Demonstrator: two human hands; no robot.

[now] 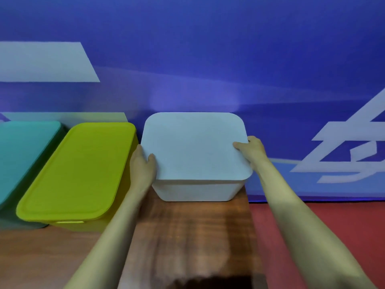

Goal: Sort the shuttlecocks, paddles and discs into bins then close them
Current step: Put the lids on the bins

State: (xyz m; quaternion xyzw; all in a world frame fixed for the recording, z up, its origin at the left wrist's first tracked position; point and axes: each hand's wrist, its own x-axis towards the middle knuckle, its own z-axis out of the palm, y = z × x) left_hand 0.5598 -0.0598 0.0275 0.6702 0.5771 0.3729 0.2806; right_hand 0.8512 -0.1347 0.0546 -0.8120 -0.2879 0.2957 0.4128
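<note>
On table (pixel 187 236): left grip (pixel 142 163), right grip (pixel 252 150) clasp white lid (pixel 195 147); green bin (pixel 79 172) alongside.

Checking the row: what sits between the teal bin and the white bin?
The lime-green bin, lid on, and the left hand gripping the edge of the white lid; the head view shows it.

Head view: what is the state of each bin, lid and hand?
teal bin: lid on.
yellow-green bin: lid on.
white bin: covered by white lid.
white lid: on the bin, held at both sides.
left hand: grips lid's left edge.
right hand: grips lid's right edge.
</note>
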